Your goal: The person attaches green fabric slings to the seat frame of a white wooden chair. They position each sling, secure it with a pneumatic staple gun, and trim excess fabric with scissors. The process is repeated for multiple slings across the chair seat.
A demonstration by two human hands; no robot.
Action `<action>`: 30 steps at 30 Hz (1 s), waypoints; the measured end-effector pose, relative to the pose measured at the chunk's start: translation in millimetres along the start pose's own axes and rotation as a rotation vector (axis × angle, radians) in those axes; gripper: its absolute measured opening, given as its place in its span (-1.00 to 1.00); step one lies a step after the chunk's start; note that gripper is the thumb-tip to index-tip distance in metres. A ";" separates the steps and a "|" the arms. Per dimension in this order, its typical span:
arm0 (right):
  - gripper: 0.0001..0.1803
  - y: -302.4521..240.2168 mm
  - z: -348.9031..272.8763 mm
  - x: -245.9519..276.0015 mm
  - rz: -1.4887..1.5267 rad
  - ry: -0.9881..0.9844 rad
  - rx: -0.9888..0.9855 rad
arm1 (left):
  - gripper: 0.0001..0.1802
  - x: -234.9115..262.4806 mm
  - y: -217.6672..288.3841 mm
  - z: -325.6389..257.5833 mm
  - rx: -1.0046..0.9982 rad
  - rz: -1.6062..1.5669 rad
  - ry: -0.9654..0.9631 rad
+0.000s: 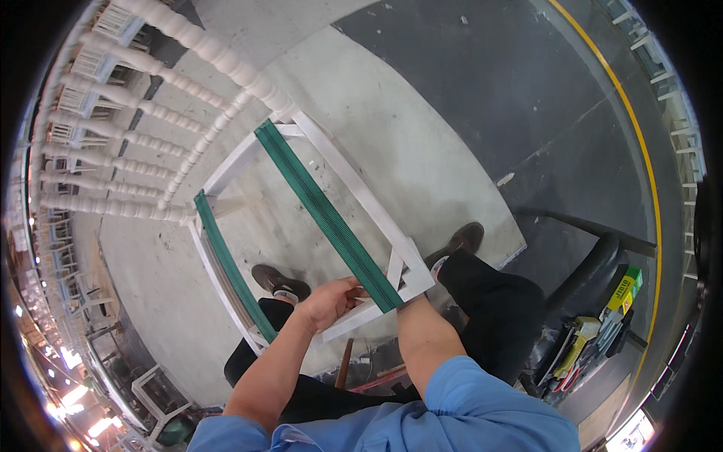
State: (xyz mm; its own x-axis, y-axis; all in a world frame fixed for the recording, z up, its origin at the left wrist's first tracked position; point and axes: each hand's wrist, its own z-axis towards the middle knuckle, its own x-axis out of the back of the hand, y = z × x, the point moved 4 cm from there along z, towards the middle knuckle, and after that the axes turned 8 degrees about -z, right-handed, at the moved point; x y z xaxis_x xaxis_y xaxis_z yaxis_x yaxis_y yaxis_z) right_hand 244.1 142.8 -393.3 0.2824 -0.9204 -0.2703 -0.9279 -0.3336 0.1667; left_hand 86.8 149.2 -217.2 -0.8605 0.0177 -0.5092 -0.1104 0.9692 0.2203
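A white wooden chair frame [354, 188] stands in front of me, its spindle back [188, 75] at the upper left. A long green webbing strap [324, 215] runs across the open seat from the back rail to the front rail. A second green strap [226, 264] lies along the left rail. My left hand [331, 299] is closed on the near end of the long strap at the front rail. My right forearm [420, 339] reaches under the frame's front right corner, and the hand itself is hidden beneath it.
Rows of white chairs [75, 151] are stacked at the left. A black padded seat [595, 271] with boxes and tools [595, 331] stands at the right. The frame rests on a pale floor sheet [422, 151]; dark floor with a yellow line [640, 143] lies beyond.
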 end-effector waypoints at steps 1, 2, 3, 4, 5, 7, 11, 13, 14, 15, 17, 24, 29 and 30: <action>-0.53 -0.4 4.4 -0.5 0.004 0.000 -0.001 | -0.51 6.7 -4.9 10.2 0.088 0.025 0.068; -0.53 -0.4 9.1 -1.8 0.007 0.002 -0.003 | -0.53 6.9 -8.3 20.5 0.113 -0.009 0.022; -0.53 0.0 14.0 -3.0 0.014 0.001 -0.005 | -0.55 7.1 -12.4 31.3 0.150 -0.027 0.004; -0.53 -0.7 19.5 -5.7 0.020 0.000 0.003 | -0.57 6.7 -15.6 40.6 0.201 -0.052 -0.027; -0.53 -0.1 23.6 -6.7 0.016 -0.004 0.001 | -0.57 12.0 -17.4 48.2 0.245 -0.024 0.063; -0.53 0.3 31.1 -10.2 0.013 -0.005 -0.001 | -0.56 17.1 -20.6 59.4 0.334 0.006 0.158; -0.54 -0.8 37.7 -19.1 0.012 -0.022 -0.003 | -0.54 8.5 -25.2 75.8 0.270 -0.076 0.102; -0.54 -1.5 38.4 -21.8 -0.002 -0.025 -0.002 | -0.53 2.1 -26.5 91.4 0.205 -0.243 0.094; -0.54 -0.8 38.3 -22.0 -0.013 -0.028 -0.007 | -0.52 0.3 -29.3 98.9 0.273 -0.270 0.082; -0.54 -0.9 39.0 -22.6 -0.015 -0.030 -0.006 | -0.49 -2.8 -28.6 106.3 0.243 -0.416 0.029; -0.54 0.0 39.7 -21.7 -0.030 -0.032 -0.008 | -0.42 -7.8 -30.7 117.5 0.197 -0.596 -0.009; -0.55 -3.1 17.3 1.2 -0.129 -0.068 -0.020 | -0.78 -10.4 -20.6 112.2 0.043 -0.951 -0.116; -0.55 2.3 -58.9 27.7 -0.510 -0.198 -0.136 | -0.74 12.5 -17.0 116.0 0.003 -0.647 0.110; -0.55 4.5 -78.5 32.0 -0.696 -0.179 -0.130 | -0.73 18.8 -15.9 119.8 0.054 -0.626 0.222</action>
State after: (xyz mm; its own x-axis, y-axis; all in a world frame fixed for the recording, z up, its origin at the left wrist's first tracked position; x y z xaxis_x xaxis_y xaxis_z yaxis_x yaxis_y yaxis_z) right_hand 268.0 95.8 -326.8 0.7415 -0.4426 -0.5043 -0.5084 -0.8611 0.0082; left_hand 132.0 163.5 -329.9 -0.7244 -0.5978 -0.3432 -0.6025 0.7910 -0.1061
